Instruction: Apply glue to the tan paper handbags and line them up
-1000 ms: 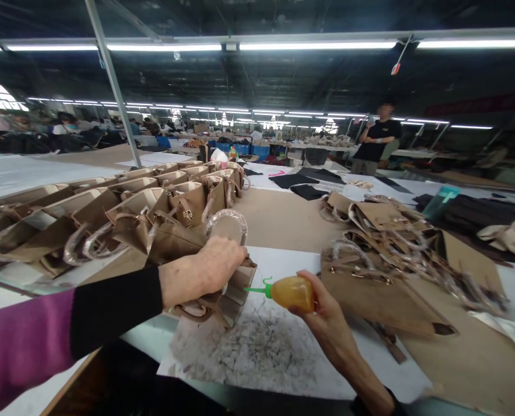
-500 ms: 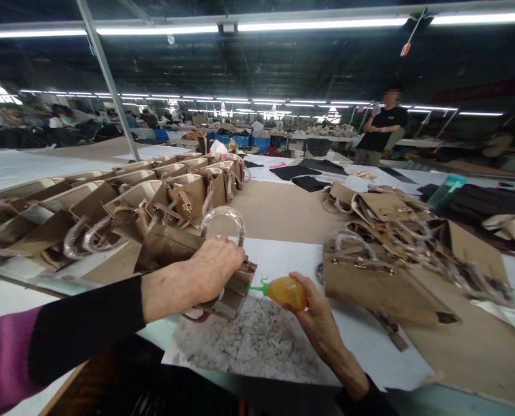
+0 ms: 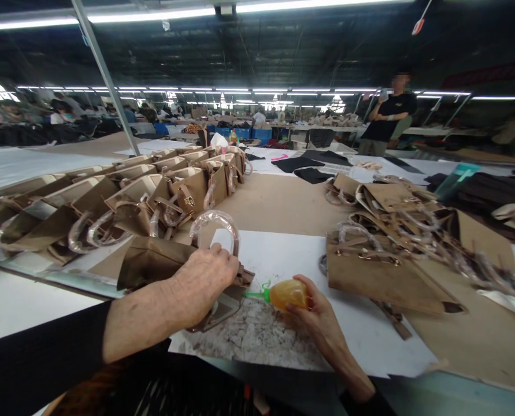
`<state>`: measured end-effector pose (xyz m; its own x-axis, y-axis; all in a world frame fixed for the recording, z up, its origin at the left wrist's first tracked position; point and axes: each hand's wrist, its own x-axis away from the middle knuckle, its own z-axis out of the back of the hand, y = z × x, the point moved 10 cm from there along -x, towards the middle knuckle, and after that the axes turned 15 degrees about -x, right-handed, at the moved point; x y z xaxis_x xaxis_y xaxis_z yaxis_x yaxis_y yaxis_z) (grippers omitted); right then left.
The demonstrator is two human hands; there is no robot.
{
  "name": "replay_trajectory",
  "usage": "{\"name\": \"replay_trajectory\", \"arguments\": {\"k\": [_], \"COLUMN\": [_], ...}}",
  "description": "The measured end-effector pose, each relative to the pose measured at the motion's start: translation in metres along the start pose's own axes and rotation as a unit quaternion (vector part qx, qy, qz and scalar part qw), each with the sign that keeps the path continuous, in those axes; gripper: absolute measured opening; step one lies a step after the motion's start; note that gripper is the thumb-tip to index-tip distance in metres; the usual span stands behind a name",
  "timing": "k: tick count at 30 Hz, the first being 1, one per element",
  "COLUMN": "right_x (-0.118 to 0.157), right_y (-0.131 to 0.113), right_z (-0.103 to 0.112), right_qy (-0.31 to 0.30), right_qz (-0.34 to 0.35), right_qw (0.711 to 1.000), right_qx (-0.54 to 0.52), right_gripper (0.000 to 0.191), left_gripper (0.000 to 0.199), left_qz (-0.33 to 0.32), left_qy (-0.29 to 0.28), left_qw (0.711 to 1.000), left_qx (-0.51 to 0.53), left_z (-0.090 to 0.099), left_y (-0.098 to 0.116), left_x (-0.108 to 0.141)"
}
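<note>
Covering part of a brown handbag, the left hand is curled over its upper side; the bag is gripped there, though the fingertips are hidden. The bag is placed near the front of the worktable, partly over a white paper sheet, and its lower side is blocked from view by the forearm. By the right hand, a squeeze bottle is clasped between thumb and fingers, its rear end partly concealed. Whether the bag is touched by the tip of the thin green nozzle cannot be told. Both sleeves are cut off by the frame, and the far hall is blurred.

The bottle is rounded, translucent and amber. The bag's arched handle is wrapped in shiny, crinkled clear plastic. The sheet is smudged in front with dark, vein-like stains. At left, open-topped handbags with pale linings are lined up; at right, flatter handbags are heaped, their overlapping handles hard to separate.
</note>
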<state>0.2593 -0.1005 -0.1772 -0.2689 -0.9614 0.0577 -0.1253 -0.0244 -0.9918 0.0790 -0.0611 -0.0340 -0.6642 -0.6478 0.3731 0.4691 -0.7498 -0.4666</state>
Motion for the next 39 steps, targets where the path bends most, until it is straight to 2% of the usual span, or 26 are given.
{"name": "replay_trajectory", "arguments": {"k": [3, 7, 19, 28, 39], "right_x": [0.004, 0.01, 0.024, 0.034, 0.05], "right_y": [0.004, 0.006, 0.01, 0.02, 0.009], "right_z": [0.0, 0.003, -0.005, -0.014, -0.024], "right_qy": [-0.003, 0.002, -0.001, -0.06, -0.06], "right_qz": [-0.017, -0.035, -0.062, -0.087, -0.105], "right_qw": [1.0, 0.998, 0.997, 0.992, 0.984], "right_qx": [-0.025, -0.043, -0.044, -0.062, -0.13], "right_gripper": [0.057, 0.056, 0.055, 0.048, 0.036], "left_gripper": [0.049, 0.043, 0.019, 0.027, 0.026], "left_qz": [0.01, 0.029, 0.073, 0.058, 0.057], "left_qy": [0.011, 0.015, 0.143, 0.113, 0.117], "left_qw": [1.0, 0.999, 0.987, 0.992, 0.991], "left_qx": [-0.001, -0.008, -0.027, 0.0, 0.014], "left_z": [0.0, -0.009, -0.019, -0.026, -0.027], "left_y": [0.002, 0.002, 0.01, 0.014, 0.015], "left_x": [0.004, 0.007, 0.027, 0.033, 0.033]}}
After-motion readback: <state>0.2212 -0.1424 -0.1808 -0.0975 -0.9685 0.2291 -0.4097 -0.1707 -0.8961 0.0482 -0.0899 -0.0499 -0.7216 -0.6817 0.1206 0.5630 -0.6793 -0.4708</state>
